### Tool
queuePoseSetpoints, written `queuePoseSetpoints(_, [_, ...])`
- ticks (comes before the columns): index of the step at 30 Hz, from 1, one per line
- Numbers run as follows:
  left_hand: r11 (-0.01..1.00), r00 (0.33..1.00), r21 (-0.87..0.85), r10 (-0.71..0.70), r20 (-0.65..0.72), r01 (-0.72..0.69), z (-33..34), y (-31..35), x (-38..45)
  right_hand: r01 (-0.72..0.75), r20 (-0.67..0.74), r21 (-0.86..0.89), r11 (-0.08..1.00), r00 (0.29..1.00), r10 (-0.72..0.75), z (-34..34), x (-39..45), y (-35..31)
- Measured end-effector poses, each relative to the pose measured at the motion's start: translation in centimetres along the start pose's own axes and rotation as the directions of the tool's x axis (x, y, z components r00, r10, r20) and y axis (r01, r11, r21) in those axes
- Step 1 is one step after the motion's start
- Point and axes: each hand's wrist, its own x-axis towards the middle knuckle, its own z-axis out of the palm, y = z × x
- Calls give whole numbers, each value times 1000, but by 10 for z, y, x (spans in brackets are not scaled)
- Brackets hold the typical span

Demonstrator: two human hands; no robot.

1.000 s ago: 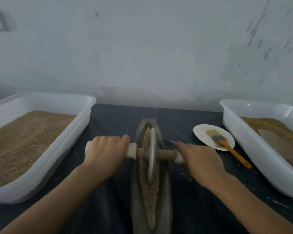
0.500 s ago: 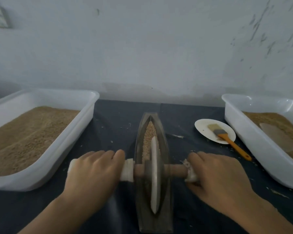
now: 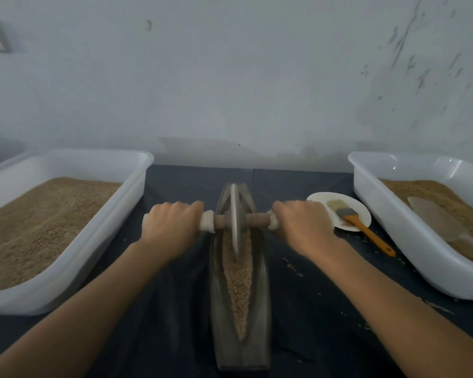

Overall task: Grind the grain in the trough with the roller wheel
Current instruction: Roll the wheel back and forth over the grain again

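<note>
Both arms are extended forward. The left hand (image 3: 172,227) is curled round the left end of the axle (image 3: 257,220); the right hand (image 3: 302,227) is curled round its right end. The wheel (image 3: 234,219), a thin upright disc, is seated at the 12 o'clock end of the trough (image 3: 262,290). Grain (image 3: 238,282) fills the groove toward 6 o'clock. At 9 o'clock, a tub (image 3: 66,271) holds grain; at 3 o'clock, a second tub (image 3: 410,238) holds grain and a scoop (image 3: 434,219). A brush (image 3: 358,223) lies on a plate (image 3: 320,199).
</note>
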Motion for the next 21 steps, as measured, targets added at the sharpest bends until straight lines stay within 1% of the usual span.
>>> queuePoseSetpoints(2, [995,996,-63,83,18,-81,-17,2,-36,42,-18,-4,999,999,-43,-11,-40,-7])
queuePoseSetpoints(4, [975,983,-132,178,-34,-181,-38,3,-72,99,-133,22,995,987,-95,-25,-74,-12])
queuePoseSetpoints(5, [969,977,-130,203,-63,-209,-45,2,-86,125,-185,34,992,976,-116,-30,-85,-12])
queuePoseSetpoints(6, [969,974,-118,210,-82,-219,-50,1,-95,140,-207,43,989,970,-128,-32,-92,-12])
queuePoseSetpoints(8, [974,980,-105,196,-45,-200,-51,-2,-100,127,-173,51,991,978,-116,-29,-93,-11])
queuePoseSetpoints(10, [983,984,-69,175,22,-173,-41,-1,-85,92,-97,35,995,991,-88,-19,-76,-9])
queuePoseSetpoints(11, [987,987,-49,156,32,-154,-32,-1,-72,72,-50,4,997,996,-71,-13,-61,-8])
queuePoseSetpoints(13, [997,997,-4,81,-2,-81,-8,-2,-38,24,4,-64,998,1000,-24,0,-25,-4])
queuePoseSetpoints(15, [1000,999,-3,-13,-35,13,9,-8,-1,13,-34,-86,996,999,-16,4,10,1])
queuePoseSetpoints(17, [999,998,-6,-54,-15,54,19,-12,24,26,-56,-107,994,998,-32,3,30,3])
queuePoseSetpoints(19, [999,999,-21,-49,6,49,20,-14,26,41,-58,-109,993,997,-47,-4,29,1])
queuePoseSetpoints(21, [998,1000,-57,-15,-5,14,11,-10,6,40,-17,-58,998,999,-41,-8,10,-2])
